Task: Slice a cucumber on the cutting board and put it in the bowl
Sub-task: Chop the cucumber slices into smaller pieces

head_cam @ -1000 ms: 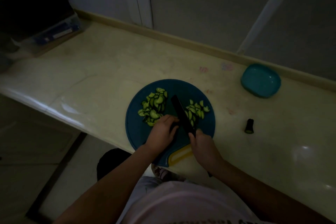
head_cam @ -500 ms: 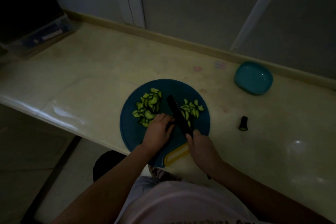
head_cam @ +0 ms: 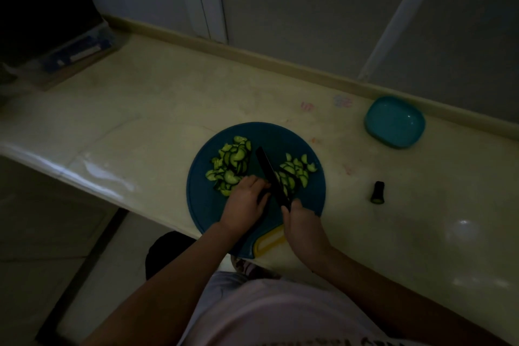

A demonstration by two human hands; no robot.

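Blue cutting board (head_cam: 202, 199) carries two heaps of cucumber slices (head_cam: 230, 163), with the black knife (head_cam: 271, 174) between them. The right hand (head_cam: 303, 225) grips its handle and the left hand (head_cam: 244, 202) curls beside the blade, whatever it pins hidden. Slicing looks nearly finished. Next, the slices need carrying to the teal bowl (head_cam: 394, 122), well right of the board.

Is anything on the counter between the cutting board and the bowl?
Nothing visible. The cucumber end lies right of the cutting board, nearer the person than the straight path to the bowl.
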